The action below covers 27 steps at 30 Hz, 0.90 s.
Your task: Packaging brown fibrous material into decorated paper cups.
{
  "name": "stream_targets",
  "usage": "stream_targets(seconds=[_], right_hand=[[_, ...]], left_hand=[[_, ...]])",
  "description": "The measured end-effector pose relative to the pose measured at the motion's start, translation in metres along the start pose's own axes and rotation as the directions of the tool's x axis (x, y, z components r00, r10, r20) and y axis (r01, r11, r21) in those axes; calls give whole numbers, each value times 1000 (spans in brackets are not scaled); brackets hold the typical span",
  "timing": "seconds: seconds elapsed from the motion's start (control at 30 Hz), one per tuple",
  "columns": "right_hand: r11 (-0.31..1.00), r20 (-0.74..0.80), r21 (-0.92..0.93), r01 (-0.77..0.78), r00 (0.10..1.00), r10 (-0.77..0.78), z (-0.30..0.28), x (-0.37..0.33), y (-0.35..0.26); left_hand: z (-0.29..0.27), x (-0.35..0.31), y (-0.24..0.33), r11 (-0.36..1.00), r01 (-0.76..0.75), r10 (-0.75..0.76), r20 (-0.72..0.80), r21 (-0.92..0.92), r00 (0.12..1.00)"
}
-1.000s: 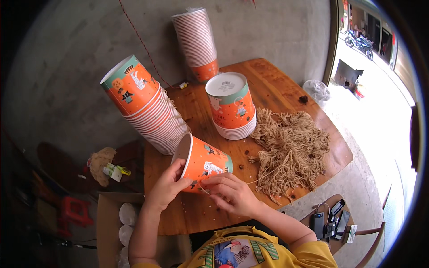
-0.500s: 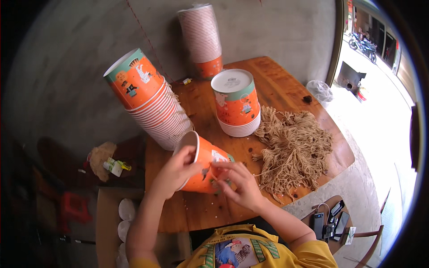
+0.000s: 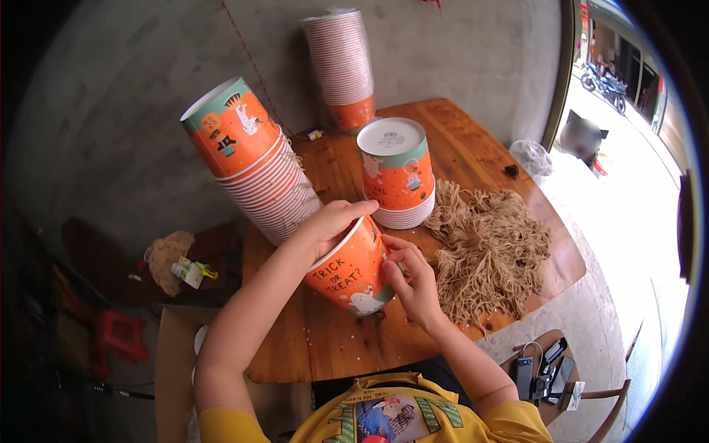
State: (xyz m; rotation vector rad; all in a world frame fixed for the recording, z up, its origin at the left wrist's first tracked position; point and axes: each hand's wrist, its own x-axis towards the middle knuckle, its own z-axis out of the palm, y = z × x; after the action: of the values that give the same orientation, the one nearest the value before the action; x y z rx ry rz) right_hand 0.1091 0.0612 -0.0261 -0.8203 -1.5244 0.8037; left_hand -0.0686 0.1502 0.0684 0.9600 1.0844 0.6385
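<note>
A tilted orange paper bucket with a white rim, dark lettering and a ghost figure is between my hands above the near part of the table. My left hand grips its rim, the fingers reaching over into the mouth. Against the bucket's right side, my right hand has its thumb and fingers drawn together; whatever they pinch is too small to tell. A heap of tan cords lies just right of that hand. Behind the bucket, a short upside-down stack of matching buckets shows a white base on top.
At the left leans a tall stack of nested buckets, cords hanging along its side. A plastic-wrapped stack stands by the wall. The wooden table has a dark lump near its right edge. Below left is a cardboard box.
The bucket has turned, bringing its lettering and ghost figure into view. My left hand has moved up and right to the far part of the rim; my right hand has shifted slightly right.
</note>
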Motion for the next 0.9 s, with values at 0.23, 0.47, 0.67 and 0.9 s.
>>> stream_targets(seconds=[0.23,0.47,0.67,0.9], right_hand=[[995,-36,72,-68,997,71,2,5,13],[995,-18,66,-74,997,76,3,7,16],[998,-23,61,-35,999,36,0,5,17],[998,-71,-10,63,995,-64,-14,-2,-7]], left_hand=[[-3,19,4,996,70,-72,-41,-48,997],[-3,21,7,995,91,-93,-56,-31,994],[4,6,9,993,50,-40,-94,110,995],[3,-81,-17,899,-281,271,78,336,960]])
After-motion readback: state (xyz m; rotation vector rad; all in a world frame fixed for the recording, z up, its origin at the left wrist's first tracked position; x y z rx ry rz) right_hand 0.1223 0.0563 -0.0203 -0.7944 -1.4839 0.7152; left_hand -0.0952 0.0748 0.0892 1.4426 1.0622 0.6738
